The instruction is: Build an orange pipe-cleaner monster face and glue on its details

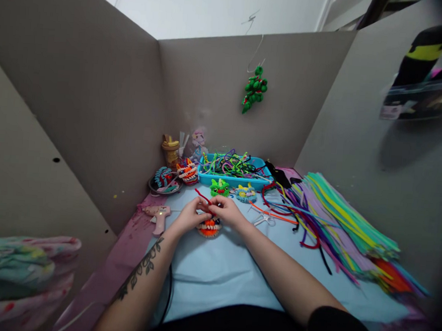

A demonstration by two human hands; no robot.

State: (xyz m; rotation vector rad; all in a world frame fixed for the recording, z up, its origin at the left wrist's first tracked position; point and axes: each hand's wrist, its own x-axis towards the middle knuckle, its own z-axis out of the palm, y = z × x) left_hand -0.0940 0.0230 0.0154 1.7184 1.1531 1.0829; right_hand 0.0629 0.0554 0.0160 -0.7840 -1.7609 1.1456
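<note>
Between my two hands is a short red pipe cleaner (202, 196), its free end sticking up to the left. My left hand (194, 215) pinches near its lower part. From the other side my right hand (225, 212) grips it too, fingertips close to the left ones. Right below the hands lies an orange and cream pipe-cleaner figure (209, 229), its upper part covered by my fingers. Just beyond stand a green pipe-cleaner figure (219, 187) and a light blue one with yellow (246, 193).
A blue tray (235, 180) of pipe-cleaner scraps stands at the back. Scissors (264, 219) and long pipe-cleaner bundles (348, 220) lie right. Left are a glue gun (160, 219) and a metal bowl (166, 189). Grey panels enclose three sides; a green ornament (255, 89) hangs behind.
</note>
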